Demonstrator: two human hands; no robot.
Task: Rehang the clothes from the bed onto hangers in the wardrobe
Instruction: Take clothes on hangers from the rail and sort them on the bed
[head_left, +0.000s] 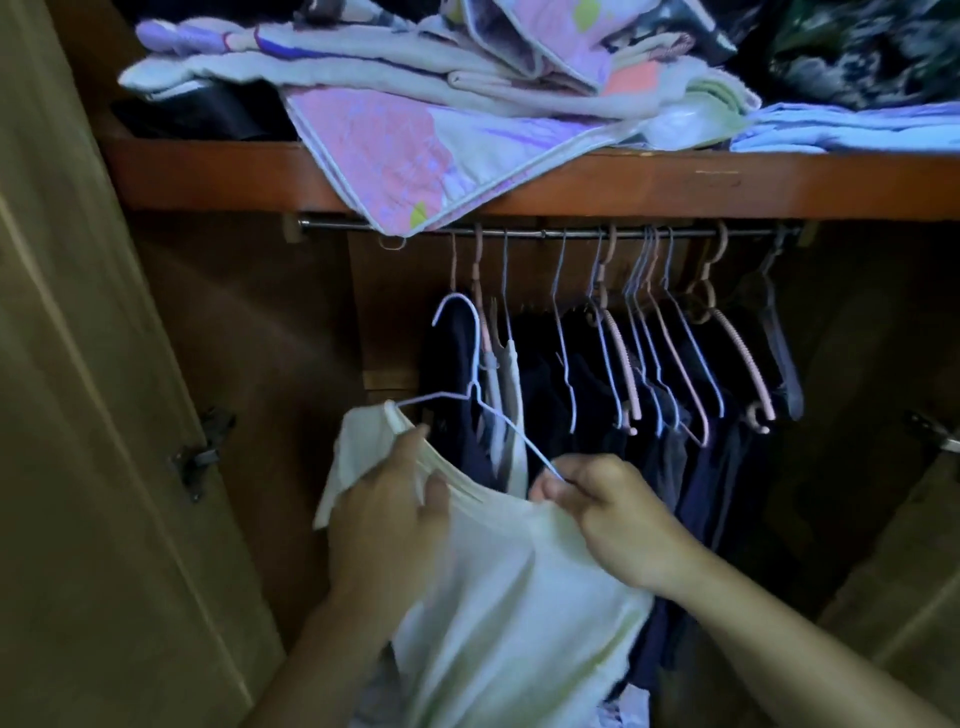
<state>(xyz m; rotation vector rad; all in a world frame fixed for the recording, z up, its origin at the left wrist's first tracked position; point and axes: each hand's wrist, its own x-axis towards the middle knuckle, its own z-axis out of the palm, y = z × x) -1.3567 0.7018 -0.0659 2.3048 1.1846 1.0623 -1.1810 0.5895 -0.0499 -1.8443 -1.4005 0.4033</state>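
Observation:
A pale white garment (519, 587) hangs between my hands in front of the open wardrobe. A thin light-blue wire hanger (470, 387) is partly inside its neck: the left shoulder arm is under the cloth, the hook stands free below the rail. My left hand (387, 514) grips the garment's neck edge at the left shoulder. My right hand (608, 512) pinches the hanger's right arm end together with the cloth. The metal rail (545, 233) runs above, carrying several blue and pink hangers (675, 343), some bare, with dark clothes (566, 395) on others.
A wooden shelf (675, 187) above the rail holds folded blankets and towels (426, 98); one pink quilt corner droops over the rail's left part. The open wardrobe door (78, 389) stands at the left, another door edge (914, 561) at the right.

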